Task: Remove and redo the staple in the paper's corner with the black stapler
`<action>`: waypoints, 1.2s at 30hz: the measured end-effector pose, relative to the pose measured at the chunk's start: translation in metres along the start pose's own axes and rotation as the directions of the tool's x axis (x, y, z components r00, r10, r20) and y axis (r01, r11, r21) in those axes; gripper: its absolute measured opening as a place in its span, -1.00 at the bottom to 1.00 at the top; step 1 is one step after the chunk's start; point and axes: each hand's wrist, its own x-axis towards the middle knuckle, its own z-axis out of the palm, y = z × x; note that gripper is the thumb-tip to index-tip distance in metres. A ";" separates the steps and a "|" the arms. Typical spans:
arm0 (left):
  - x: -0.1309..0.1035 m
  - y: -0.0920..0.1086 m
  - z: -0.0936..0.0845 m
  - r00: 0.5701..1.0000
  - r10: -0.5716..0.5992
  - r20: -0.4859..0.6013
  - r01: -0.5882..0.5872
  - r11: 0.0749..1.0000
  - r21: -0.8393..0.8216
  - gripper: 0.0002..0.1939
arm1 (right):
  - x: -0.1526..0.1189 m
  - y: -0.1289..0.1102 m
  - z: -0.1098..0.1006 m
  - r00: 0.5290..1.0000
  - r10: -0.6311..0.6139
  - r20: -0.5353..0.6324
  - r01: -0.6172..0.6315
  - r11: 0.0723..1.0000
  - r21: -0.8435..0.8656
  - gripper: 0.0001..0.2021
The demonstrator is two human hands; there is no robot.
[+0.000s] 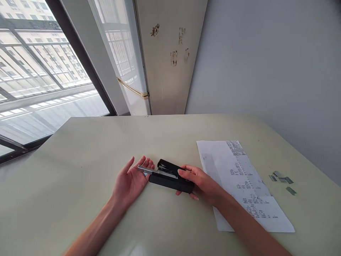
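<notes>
A black stapler (170, 180) is held over the table by my right hand (201, 181), whose fingers wrap round its rear end. Its metal inner tray sticks out at the front, toward the left. Beside that tip my left hand (134, 179) lies palm up with its fingers spread, and the tray's end overlaps the fingers in view. A small pale piece shows under the tray's tip, too small to make out. Printed paper (221, 167) lies on the table to the right, partly under my right forearm.
Several small grey staple strips (282, 180) lie on the table (80, 160) right of the paper. Beyond the table's far edge stand a white cabinet or fridge (170, 85) and a grey wall (261, 71). A window (39, 64) is at the left.
</notes>
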 end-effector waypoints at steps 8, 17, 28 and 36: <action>0.001 0.007 -0.008 0.976 0.171 0.134 -0.216 0.837 0.503 -0.80 | -0.002 0.002 0.007 0.925 -0.278 -0.260 0.239 0.956 -0.172 -0.55; -0.008 -0.011 -0.016 0.896 0.220 0.386 -0.420 0.140 0.896 -0.41 | 0.000 0.010 0.010 0.871 -0.339 -0.355 0.266 0.934 -0.239 -0.60; -0.011 -0.019 -0.013 0.935 0.168 0.314 -0.353 0.540 0.764 -0.49 | 0.001 0.016 0.008 0.810 -0.419 -0.411 0.254 0.881 -0.399 -0.57; -0.014 -0.024 -0.005 0.994 -0.058 0.091 0.034 0.967 0.252 -0.87 | 0.003 0.017 0.005 0.693 -0.599 -0.400 0.208 0.698 -0.685 -0.66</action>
